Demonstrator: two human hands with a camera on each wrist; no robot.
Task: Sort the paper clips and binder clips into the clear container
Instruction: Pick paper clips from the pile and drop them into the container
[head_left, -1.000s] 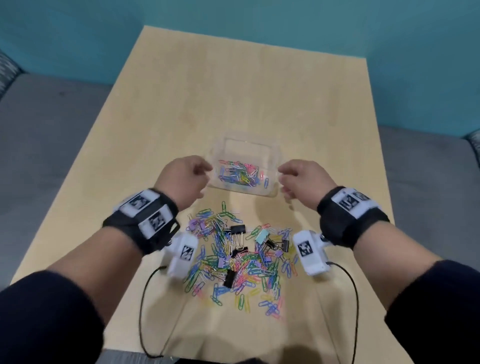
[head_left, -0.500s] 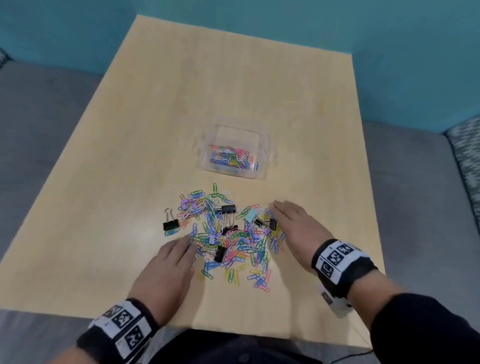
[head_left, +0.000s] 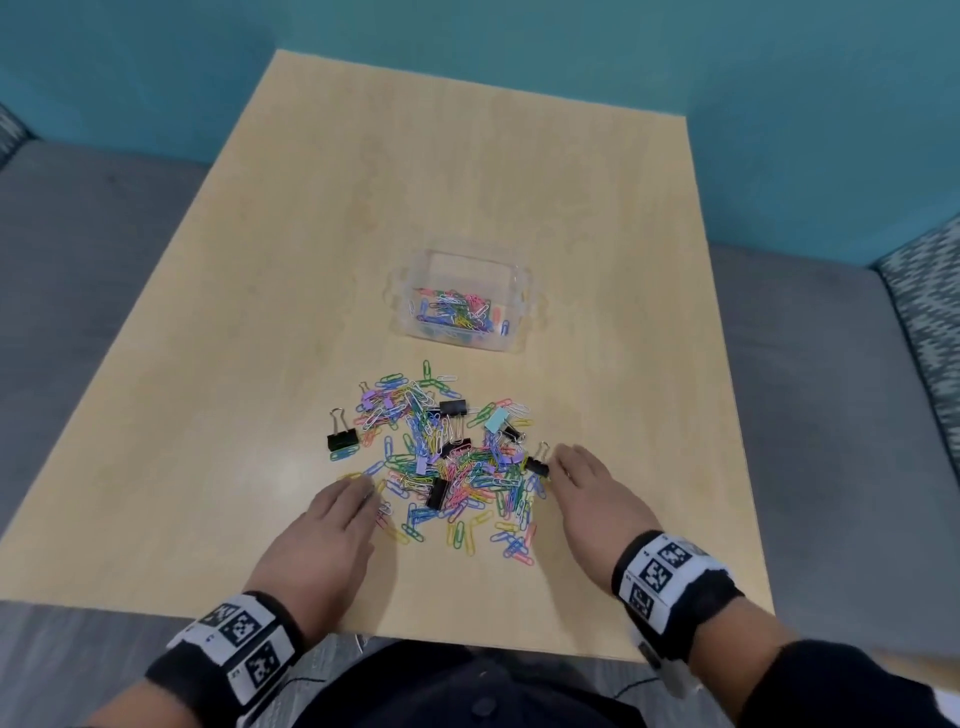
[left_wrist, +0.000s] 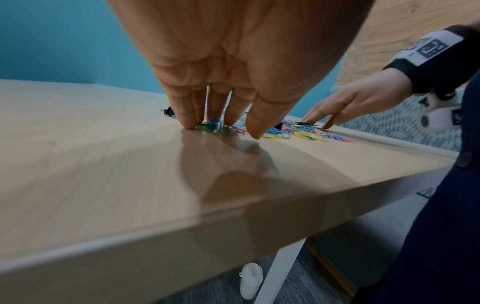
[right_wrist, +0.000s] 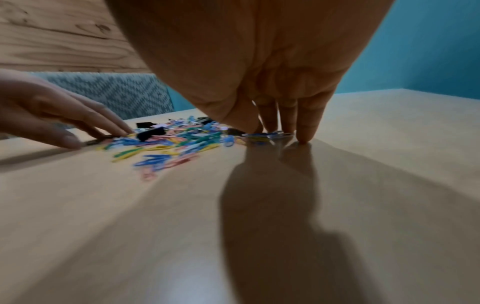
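Observation:
A heap of coloured paper clips (head_left: 447, 467) mixed with several black binder clips lies on the wooden table (head_left: 467, 208). One black binder clip (head_left: 343, 439) sits apart at the heap's left. The clear container (head_left: 462, 301) stands just beyond the heap and holds several coloured paper clips. My left hand (head_left: 332, 530) lies flat at the heap's near left edge, its straight fingertips (left_wrist: 188, 124) touching clips on the table. My right hand (head_left: 587, 493) lies flat at the heap's right edge, its fingertips (right_wrist: 303, 137) down on the table next to a black binder clip (head_left: 537, 466).
The table's near edge (head_left: 467, 642) runs just behind my wrists. Grey seating (head_left: 78, 249) flanks the table on both sides, with a patterned cushion (head_left: 930, 312) at the right. A teal wall stands behind. A white bottle (left_wrist: 250, 283) lies on the floor under the table.
Both hands have come back from the container's sides to the near edges of the heap and now lie flat on the table. The container stays where it was.

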